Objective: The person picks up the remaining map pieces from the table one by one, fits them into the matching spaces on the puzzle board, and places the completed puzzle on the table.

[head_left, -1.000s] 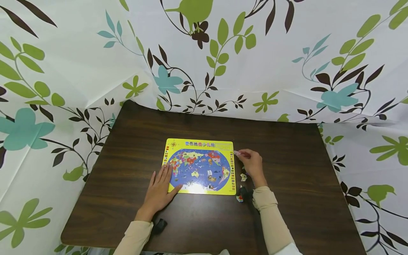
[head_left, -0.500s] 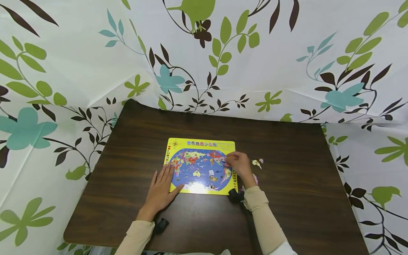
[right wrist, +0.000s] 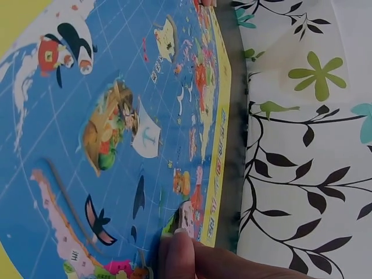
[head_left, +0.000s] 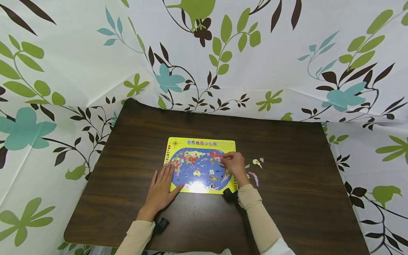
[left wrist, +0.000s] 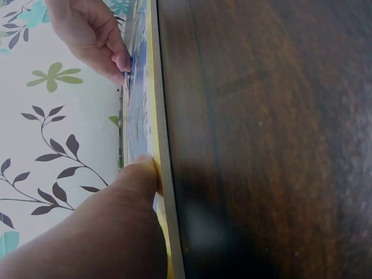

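Note:
A world map puzzle board [head_left: 204, 141] with a yellow border and blue sea lies on the dark table. My left hand [head_left: 162, 186] rests on its left side with fingers spread; in the left wrist view the thumb [left wrist: 139, 176] lies on the border. Over the map's upper right part, my right hand [head_left: 235, 164] pinches a small pinkish puzzle piece [right wrist: 186, 218] between thumb and fingers. The piece is tilted at the red and pink land area; whether it touches its recess cannot be told. Other map pieces, such as the sailing ship [right wrist: 113, 125], are flush in the board.
Several loose puzzle pieces lie right of the board, among them a cream piece [head_left: 256, 163] and a long pink-purple piece [head_left: 254, 178]. Black wrist cameras [head_left: 160, 226] sit at both wrists. A patterned curtain [head_left: 204, 53] hangs behind the dark wooden table [head_left: 197, 223].
My right hand has moved left from beside the board's right edge onto the map, carrying the pinched puzzle piece, uncovering loose pieces. My left hand has stayed in place.

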`<state>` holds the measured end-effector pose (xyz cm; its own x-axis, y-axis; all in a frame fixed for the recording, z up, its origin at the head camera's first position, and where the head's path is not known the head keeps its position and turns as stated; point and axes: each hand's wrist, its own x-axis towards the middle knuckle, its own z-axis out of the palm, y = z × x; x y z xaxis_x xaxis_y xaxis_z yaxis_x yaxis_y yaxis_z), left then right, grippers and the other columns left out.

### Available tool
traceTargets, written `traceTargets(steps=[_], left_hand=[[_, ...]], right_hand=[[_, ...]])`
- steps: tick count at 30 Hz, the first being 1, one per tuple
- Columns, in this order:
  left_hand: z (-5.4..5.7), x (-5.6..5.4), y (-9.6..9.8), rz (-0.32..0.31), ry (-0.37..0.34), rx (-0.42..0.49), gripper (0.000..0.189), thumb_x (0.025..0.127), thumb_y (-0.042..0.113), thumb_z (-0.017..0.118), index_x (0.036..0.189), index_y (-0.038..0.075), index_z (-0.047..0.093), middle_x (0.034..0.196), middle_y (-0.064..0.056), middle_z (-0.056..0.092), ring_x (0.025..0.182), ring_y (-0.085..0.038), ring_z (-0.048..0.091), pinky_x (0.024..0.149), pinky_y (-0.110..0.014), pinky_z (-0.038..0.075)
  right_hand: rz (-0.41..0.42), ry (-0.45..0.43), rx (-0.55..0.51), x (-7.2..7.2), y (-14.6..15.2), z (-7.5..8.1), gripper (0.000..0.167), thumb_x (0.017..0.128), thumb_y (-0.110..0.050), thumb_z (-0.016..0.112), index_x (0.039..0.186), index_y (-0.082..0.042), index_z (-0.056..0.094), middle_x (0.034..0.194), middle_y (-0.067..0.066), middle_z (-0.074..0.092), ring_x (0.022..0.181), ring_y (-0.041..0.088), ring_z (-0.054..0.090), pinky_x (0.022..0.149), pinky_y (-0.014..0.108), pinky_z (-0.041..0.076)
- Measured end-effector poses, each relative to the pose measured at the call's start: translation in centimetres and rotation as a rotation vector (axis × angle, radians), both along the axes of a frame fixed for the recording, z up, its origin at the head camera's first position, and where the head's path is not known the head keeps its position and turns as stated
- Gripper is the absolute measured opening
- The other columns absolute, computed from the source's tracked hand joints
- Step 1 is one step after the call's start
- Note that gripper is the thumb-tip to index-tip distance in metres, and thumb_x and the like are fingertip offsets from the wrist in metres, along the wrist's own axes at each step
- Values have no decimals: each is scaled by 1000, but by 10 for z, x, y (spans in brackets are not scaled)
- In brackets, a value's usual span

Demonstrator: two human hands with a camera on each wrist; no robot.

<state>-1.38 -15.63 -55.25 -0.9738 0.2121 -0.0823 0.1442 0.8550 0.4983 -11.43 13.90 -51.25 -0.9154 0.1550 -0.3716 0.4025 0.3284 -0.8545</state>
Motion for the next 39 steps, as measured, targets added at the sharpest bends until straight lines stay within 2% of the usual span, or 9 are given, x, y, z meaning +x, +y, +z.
traceTargets(steps=[4, 13, 19, 23, 27, 31, 36, 39], left_hand=[[-1, -1, 0, -5, -42, -19, 92, 101, 62, 52, 166, 7, 17, 173, -12, 13, 160, -31, 6, 126, -56, -4], [-4, 3, 2, -5, 11, 1, 91, 101, 59, 56, 165, 5, 21, 172, -15, 18, 159, -34, 12, 125, -59, 0], [-3, 3, 4, -3, 24, 1, 91, 100, 58, 57, 164, 3, 23, 171, -16, 20, 158, -34, 13, 125, -59, 2], [-4, 2, 5, -4, 35, 12, 91, 100, 58, 57, 164, 3, 23, 171, -16, 20, 158, -35, 12, 125, -60, 2], [-4, 2, 5, 6, 21, 13, 91, 100, 57, 58, 164, 4, 22, 171, -15, 19, 158, -35, 12, 125, -60, 1], [-3, 1, 4, 4, 15, 0, 91, 100, 56, 58, 165, 4, 21, 172, -14, 17, 159, -34, 11, 125, -59, 1], [1, -1, 1, -4, -14, -14, 92, 100, 57, 58, 165, 5, 18, 173, -13, 13, 159, -32, 8, 125, -59, 0], [2, -2, 0, -8, -23, -26, 93, 100, 59, 56, 165, 5, 17, 173, -13, 12, 160, -33, 8, 125, -59, -1]], right_hand=[[9, 10, 23, 2, -1, -1, 15, 93, -1, 75, 105, 8, 73, 88, 18, 69, 69, 20, 76, 64, 29, 62], [86, 85, 175, 6, -3, -7, 13, 90, -1, 78, 101, 5, 76, 81, 11, 67, 65, 16, 70, 60, 28, 60], [176, 170, 368, 7, -2, -6, 14, 88, -7, 80, 101, -1, 77, 83, 6, 68, 74, 20, 62, 69, 35, 54], [198, 206, 428, 6, -2, -4, 13, 89, -9, 79, 101, -3, 77, 84, 5, 69, 77, 22, 62, 74, 39, 53], [223, 221, 450, 6, -1, -2, 14, 92, -12, 78, 103, -3, 78, 87, 6, 70, 77, 22, 62, 71, 38, 51], [170, 234, 447, 8, 8, 0, 18, 95, -12, 75, 108, 0, 77, 93, 10, 72, 76, 22, 63, 67, 38, 51], [27, 214, 461, 14, 34, -4, 23, 96, -11, 73, 115, 2, 74, 98, 15, 73, 80, 26, 66, 68, 38, 52], [-48, 206, 465, 20, 53, -5, 25, 97, -10, 72, 118, 3, 73, 100, 19, 73, 81, 32, 68, 70, 45, 54]])
